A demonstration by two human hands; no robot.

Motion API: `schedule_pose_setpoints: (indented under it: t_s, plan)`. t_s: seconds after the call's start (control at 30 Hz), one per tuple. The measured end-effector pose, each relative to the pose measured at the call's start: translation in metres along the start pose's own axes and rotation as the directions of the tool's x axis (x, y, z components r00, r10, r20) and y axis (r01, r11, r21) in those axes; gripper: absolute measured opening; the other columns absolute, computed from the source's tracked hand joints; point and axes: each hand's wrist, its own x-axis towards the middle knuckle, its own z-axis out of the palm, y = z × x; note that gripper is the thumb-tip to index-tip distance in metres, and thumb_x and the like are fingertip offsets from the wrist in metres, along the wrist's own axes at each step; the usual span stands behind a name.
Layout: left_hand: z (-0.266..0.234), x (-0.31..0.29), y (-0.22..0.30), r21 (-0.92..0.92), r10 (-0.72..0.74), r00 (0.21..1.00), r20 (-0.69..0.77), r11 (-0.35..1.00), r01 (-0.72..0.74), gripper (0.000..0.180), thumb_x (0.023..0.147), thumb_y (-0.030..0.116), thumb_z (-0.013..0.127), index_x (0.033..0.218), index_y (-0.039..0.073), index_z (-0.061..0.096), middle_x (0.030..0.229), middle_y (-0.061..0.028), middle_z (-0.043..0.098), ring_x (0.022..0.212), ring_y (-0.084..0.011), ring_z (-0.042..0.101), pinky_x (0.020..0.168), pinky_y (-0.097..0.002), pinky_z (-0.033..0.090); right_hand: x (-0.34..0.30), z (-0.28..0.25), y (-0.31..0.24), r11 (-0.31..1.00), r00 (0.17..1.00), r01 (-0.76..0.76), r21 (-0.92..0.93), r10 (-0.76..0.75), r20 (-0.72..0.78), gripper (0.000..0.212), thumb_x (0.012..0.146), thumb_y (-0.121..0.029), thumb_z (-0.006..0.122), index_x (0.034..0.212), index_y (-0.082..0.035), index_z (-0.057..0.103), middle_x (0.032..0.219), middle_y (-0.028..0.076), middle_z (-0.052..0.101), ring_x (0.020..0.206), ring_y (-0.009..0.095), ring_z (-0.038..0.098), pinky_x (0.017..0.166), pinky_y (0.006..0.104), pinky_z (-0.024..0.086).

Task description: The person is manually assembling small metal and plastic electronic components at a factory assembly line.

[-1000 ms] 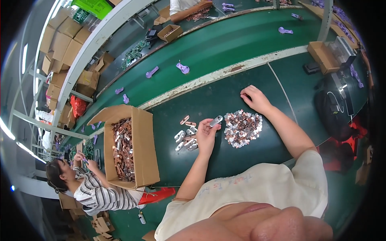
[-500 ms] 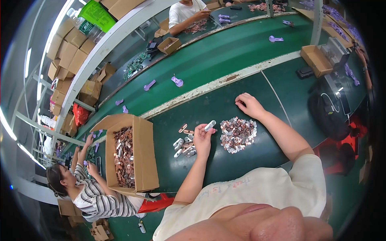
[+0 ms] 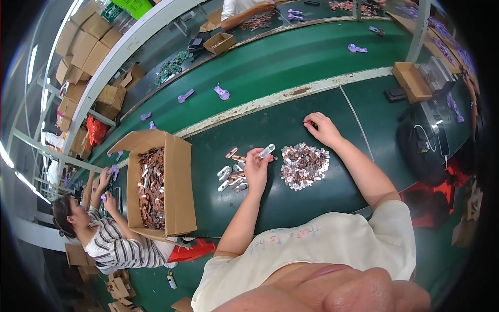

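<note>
My left hand (image 3: 255, 171) is raised at the left of a pile, its fingers closed round a silver, oblong metal casing (image 3: 267, 151) that points up and to the right. Small square silver and copper-coloured pieces (image 3: 305, 166) form that pile on the dark green table. Beyond its right edge, my right hand (image 3: 323, 129) hovers over or rests on the table, fingers bent in toward the thumb; anything between the fingertips is too small to make out. Several loose oblong casings (image 3: 224, 173), silver and copper-coloured, lie just left of my left hand.
A cardboard box (image 3: 179, 192) full of oblong metal pieces stands at the left, beside a co-worker in a striped top (image 3: 117, 244). Past the white ledge (image 3: 291, 96) runs a green belt with purple parts (image 3: 222, 92). A small carton (image 3: 410, 83) and a black bag (image 3: 423, 145) are at right.
The whole view has shifted slightly, so the box and table sit farther up and left. My left hand keeps hold of the casing; my right hand stays beyond the pile.
</note>
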Motion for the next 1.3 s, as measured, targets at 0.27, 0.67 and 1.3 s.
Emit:
schedule_pose_setpoints:
  t_s: [0.27,0.67,1.3]
  plan:
    - [0.001,-0.002,0.001,-0.032,0.009,1.000,-0.010,0.999,-0.009,0.024,0.082,-0.006,0.056,0.102,-0.001,0.045,0.089,-0.0091,0.059,0.079,-0.0146,0.060,0.073,-0.0248,0.050,0.001,0.000,0.002,1.000,1.000,-0.011,0.029,0.011,-0.018,0.009,0.079,-0.010,0.060,0.083,-0.003,0.056,0.074,0.010,0.055,0.072,0.023,0.056,0.063,0.0325,0.046]
    - [0.001,-0.005,0.003,-0.016,-0.035,0.999,0.001,0.999,0.035,0.024,0.082,-0.006,0.056,0.103,-0.001,0.045,0.090,-0.0089,0.058,0.079,-0.0146,0.060,0.073,-0.0250,0.050,0.001,0.002,0.003,0.999,0.999,-0.032,0.015,0.032,0.010,0.009,0.079,-0.008,0.059,0.085,-0.002,0.055,0.075,0.008,0.056,0.070,0.021,0.056,0.062,0.0297,0.046]
    - [-0.003,-0.002,-0.003,-0.057,-0.054,0.999,0.004,0.997,0.054,0.025,0.082,-0.003,0.058,0.104,-0.002,0.046,0.091,-0.0077,0.058,0.080,-0.0124,0.060,0.073,-0.0225,0.049,0.101,-0.038,0.033,0.750,0.970,-0.041,-0.660,-0.129,-0.207,0.027,0.070,-0.015,0.060,0.092,-0.002,0.051,0.090,0.016,0.052,0.090,0.033,0.051,0.074,0.0414,0.045]
